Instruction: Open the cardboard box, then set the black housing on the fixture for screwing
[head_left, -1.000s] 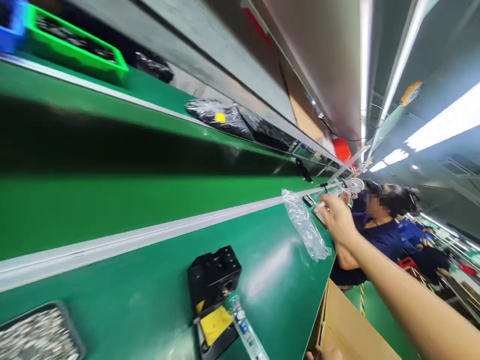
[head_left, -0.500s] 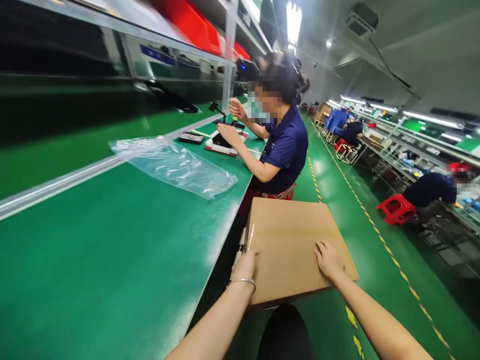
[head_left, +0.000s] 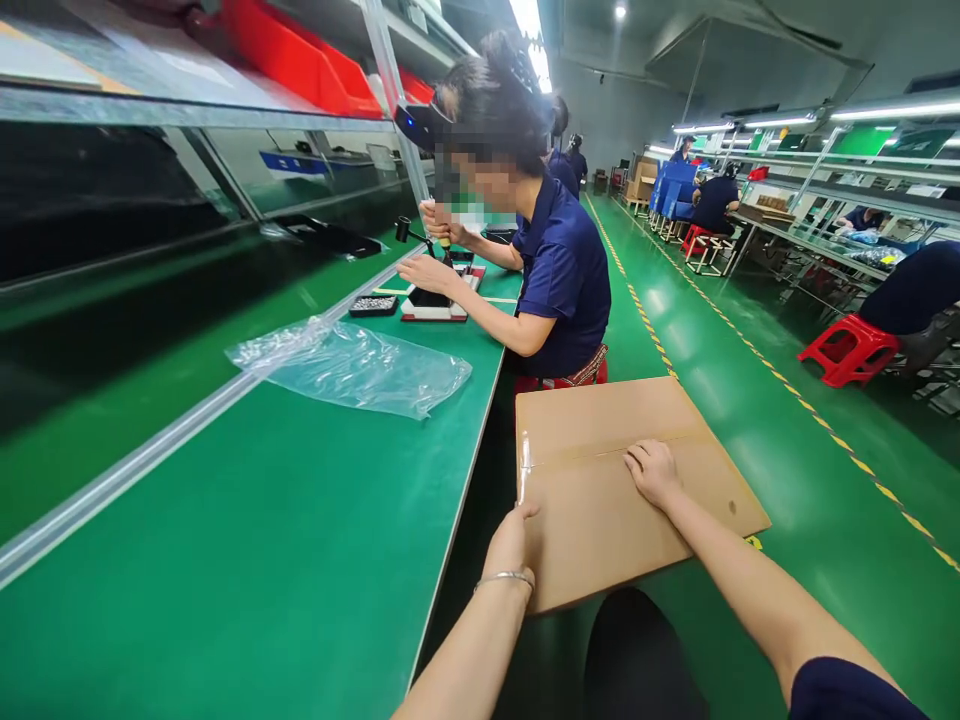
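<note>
Both hands have shifted on the box [head_left: 600,500] since half a second back: the right hand [head_left: 654,472] has slid forward onto the taped seam across the lid, and the left hand [head_left: 514,545] now sits at the near left corner instead of on the near edge; the view has swung a little too, so the co-worker looks closer. That box is closed, brown cardboard, standing on the floor just beside the bench [head_left: 262,560], between the bench edge and the yellow floor line, right in front of the person's knees. The right hand lies palm down, fingers loosely curled, pressing on the lid and grasping nothing. The left hand cups the corner, thumb on top, fingers going down the side out of sight; a thin bracelet [head_left: 504,577] circles that wrist. Clear tape runs down the box's left side from the seam.

On the bench, well ahead of the hands, lies a crumpled clear bag [head_left: 352,365]. Beyond it a co-worker [head_left: 562,280] in a dark blue shirt sits bent over a white tray [head_left: 435,310], with a small dark tray of parts [head_left: 373,305] just beside it. Red bins [head_left: 300,60] stand on the shelf above. Across the aisle a red stool [head_left: 847,345] stands by another line where more people work
</note>
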